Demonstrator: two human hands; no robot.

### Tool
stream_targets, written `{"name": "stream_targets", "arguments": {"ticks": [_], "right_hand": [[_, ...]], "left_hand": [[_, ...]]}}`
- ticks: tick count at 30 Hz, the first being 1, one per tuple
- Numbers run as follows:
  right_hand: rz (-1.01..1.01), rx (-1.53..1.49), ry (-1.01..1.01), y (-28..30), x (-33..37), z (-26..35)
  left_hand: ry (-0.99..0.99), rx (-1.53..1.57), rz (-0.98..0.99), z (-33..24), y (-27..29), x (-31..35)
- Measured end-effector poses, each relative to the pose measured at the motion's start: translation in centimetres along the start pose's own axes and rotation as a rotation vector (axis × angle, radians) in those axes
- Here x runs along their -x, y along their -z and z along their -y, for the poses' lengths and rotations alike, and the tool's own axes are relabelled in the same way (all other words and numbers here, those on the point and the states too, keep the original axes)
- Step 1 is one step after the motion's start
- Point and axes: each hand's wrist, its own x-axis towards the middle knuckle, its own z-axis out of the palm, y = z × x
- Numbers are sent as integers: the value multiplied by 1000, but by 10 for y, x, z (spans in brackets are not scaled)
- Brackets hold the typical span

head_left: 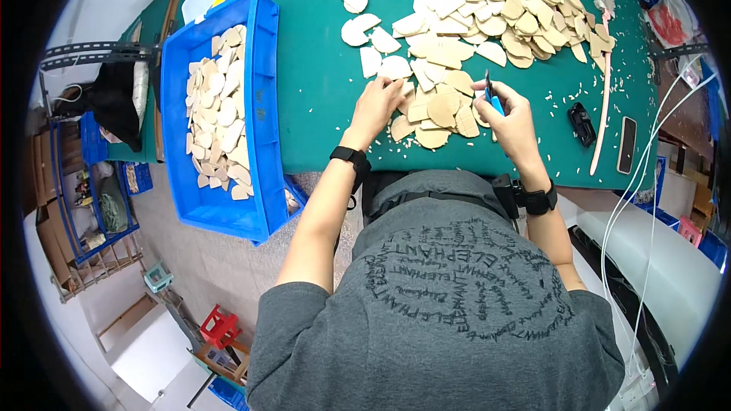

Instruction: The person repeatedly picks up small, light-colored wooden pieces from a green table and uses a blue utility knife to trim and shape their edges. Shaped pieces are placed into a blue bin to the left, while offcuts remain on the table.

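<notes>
A small blue-handled tool (491, 97) is held upright in the right hand (512, 118), the grip closed around its handle; only the dark tip and a strip of blue are seen, so its kind cannot be told. The left hand (378, 103) is laid on a pale wooden piece (396, 68) at the near edge of the heap of wooden pieces (487, 0) spread over the green bench (312, 84); its fingertips are turned away, and whether the grip is closed on the piece or merely pressed on it cannot be told. More pieces are stacked in the blue crate (263, 84) to the left, its near corner hanging past the bench edge. A long wooden stick (604, 91), a black object (582, 123) too small to identify and a dark phone (627, 144) lie to the right. The far part of the heap is cut off by the picture's rim.
</notes>
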Motion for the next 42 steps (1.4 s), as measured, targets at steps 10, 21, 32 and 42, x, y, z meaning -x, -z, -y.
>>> {"name": "stream_targets", "arguments": {"ticks": [10, 21, 32, 42], "right_hand": [[177, 142, 149, -57, 4, 28], [279, 196, 152, -93, 0, 40], [318, 230, 73, -104, 3, 60], [265, 140, 72, -113, 2, 45]], "left_hand": [[318, 799, 127, -70, 118, 13], [212, 644, 49, -69, 165, 33], [56, 521, -52, -51, 160, 42], [159, 598, -71, -47, 160, 42]]}}
